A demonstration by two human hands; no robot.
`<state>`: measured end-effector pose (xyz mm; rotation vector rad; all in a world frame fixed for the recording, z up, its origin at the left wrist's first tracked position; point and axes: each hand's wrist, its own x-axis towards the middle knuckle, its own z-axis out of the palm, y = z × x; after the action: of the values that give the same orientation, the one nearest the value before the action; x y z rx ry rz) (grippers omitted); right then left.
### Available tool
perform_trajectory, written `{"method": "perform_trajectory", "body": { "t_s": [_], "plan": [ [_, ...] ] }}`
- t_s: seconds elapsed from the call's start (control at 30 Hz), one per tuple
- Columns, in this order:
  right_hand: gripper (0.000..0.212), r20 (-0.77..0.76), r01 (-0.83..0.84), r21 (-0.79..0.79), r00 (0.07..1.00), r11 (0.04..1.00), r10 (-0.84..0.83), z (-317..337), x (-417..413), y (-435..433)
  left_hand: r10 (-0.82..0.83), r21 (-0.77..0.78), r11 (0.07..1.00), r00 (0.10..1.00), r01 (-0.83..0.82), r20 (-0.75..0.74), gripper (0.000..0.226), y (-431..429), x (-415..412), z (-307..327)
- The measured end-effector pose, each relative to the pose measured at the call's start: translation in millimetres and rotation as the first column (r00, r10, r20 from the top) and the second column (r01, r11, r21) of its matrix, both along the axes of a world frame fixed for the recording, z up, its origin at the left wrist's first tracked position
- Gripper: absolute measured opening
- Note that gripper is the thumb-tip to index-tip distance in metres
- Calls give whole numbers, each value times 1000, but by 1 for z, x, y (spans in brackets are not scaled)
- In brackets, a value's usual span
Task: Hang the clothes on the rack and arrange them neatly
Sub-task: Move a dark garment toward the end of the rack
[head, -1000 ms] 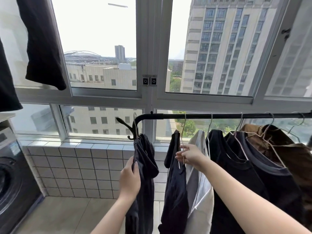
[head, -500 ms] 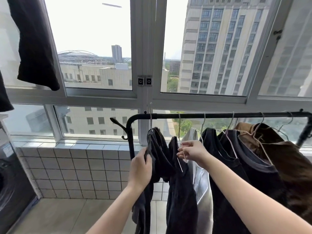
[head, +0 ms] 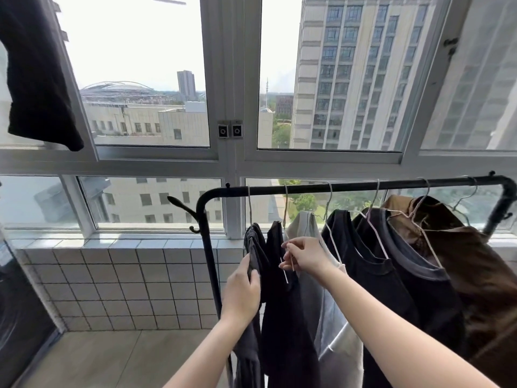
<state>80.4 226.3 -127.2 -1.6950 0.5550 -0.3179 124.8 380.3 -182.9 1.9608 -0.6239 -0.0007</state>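
Observation:
A black clothes rack (head: 363,187) runs across the right half, its left post (head: 208,261) standing before the tiled wall. On wire hangers hang a dark grey garment (head: 253,239) at the left end, then a black garment (head: 282,317), a light grey one (head: 305,228), two dark T-shirts (head: 363,264) and a brown jacket (head: 475,264). My left hand (head: 243,294) grips the dark grey garment just below its hanger. My right hand (head: 306,257) pinches the wire hanger (head: 285,273) of the black garment.
Large windows (head: 232,79) rise behind the rack above a white tiled low wall (head: 126,284). A black cloth (head: 36,79) hangs from above at the upper left. A dark washing machine (head: 16,317) stands at the left edge. A side hook (head: 181,208) sticks out from the rack's post.
My left hand carried the dark grey garment from the side hook onto the top bar and slid it right, next to the black garment. My view shifted left and down.

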Motion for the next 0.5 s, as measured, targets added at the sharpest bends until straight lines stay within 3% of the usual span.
{"method": "perform_trajectory", "body": {
  "t_s": [0.1,0.23,0.5],
  "plan": [
    [21,5,19,-33,1000,999,-19,-4,4,-4,-12,-25,1000,996,9,-88,34,-4,1,1],
    [24,25,27,38,999,999,-28,-4,6,-6,-27,-76,997,988,15,-153,34,-7,5,3],
    [21,46,83,57,995,995,-85,-12,9,-17,54,-81,995,994,-62,-93,44,-8,11,-4]
  ]
}}
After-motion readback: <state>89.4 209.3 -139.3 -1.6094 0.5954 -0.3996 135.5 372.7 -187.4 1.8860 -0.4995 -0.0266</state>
